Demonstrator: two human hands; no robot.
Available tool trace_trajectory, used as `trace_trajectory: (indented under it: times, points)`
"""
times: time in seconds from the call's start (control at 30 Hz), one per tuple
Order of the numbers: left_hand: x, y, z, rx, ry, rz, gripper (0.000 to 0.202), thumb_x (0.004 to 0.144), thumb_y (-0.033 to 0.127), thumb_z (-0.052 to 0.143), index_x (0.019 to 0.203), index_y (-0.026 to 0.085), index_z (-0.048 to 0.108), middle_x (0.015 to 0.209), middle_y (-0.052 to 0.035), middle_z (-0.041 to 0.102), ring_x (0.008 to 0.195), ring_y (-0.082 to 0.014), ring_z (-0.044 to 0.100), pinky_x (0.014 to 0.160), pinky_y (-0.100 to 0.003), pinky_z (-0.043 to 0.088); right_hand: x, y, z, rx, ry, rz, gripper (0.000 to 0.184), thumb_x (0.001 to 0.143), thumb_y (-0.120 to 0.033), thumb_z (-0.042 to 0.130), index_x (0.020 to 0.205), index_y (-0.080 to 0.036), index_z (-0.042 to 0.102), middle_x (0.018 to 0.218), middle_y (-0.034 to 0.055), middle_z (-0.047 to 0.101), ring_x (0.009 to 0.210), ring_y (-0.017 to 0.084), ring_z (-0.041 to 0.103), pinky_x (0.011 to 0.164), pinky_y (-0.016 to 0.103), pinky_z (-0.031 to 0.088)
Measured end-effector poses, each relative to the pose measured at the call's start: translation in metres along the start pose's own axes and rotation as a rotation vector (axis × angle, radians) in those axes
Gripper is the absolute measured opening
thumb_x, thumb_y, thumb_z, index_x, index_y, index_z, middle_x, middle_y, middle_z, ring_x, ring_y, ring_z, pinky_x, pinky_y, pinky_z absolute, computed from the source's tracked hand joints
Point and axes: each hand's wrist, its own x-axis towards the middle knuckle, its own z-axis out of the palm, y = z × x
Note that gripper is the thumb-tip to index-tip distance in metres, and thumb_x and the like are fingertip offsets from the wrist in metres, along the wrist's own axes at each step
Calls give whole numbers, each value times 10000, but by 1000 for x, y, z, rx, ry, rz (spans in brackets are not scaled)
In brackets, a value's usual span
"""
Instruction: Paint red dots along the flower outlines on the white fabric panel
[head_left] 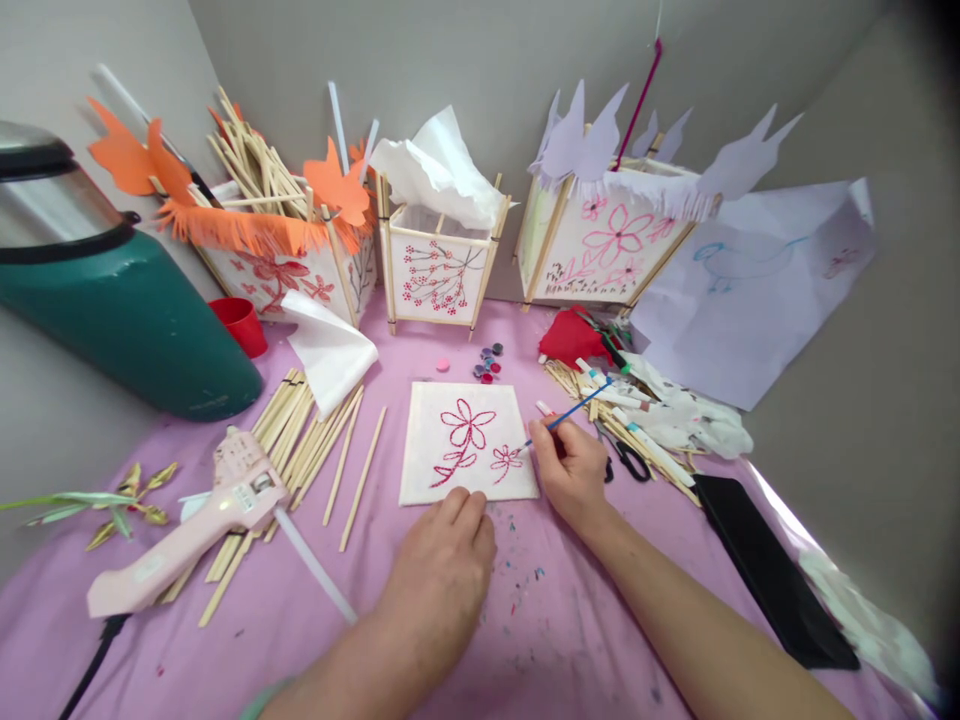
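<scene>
We see a square white panel, which lies flat on the pink-purple cloth. On it we find, in dark pink outline, a larger flower with a leafy stem, and at its lower right a smaller flower on a short stem. The petals are not filled with colour. We see also a thin paintbrush with blue handle, held slantwise, its tip at the smaller flower's right side.

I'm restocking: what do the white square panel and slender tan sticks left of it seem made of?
White square panel: matte, perhaps paper or cloth; no gloss shows, weave unclear.
Slender tan sticks: likely bamboo or wood, seemingly unvarnished; dull, natural tone.
</scene>
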Motion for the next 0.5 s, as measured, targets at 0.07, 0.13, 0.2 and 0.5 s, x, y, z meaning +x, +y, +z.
trace_trajectory:
  times: [0.07,0.13,0.2,0.5]
  points:
    - [0,0,1,4,6,3,218,880,115,427,913,109,642,1000,-119,589,945,-250,507,804,-397,492,-1,0,1,-1,0,3,183,835,-256,570,669,-179,559,539,-43,494,461,78,435,475,225,348]
    - [-1,0,1,8,20,5,212,877,112,433,909,109,642,1006,-120,589,943,-247,507,813,-400,492,-1,-1,1,5,-6,11,186,833,-261,572,667,-178,561,533,-45,485,455,78,424,471,226,343]
    - [-1,0,0,5,36,5,210,876,111,434,914,108,641,1007,-125,589,947,-247,505,814,-400,493,0,-1,2,11,-19,18,194,835,-268,568,663,-179,561,535,-42,490,453,79,420,469,228,340]
    - [0,0,-1,-9,13,8,212,881,118,431,895,113,642,947,-120,588,937,-248,508,775,-396,495,1,1,3,1,-35,11,206,844,-271,554,656,-185,557,558,-33,511,469,85,441,482,230,346]
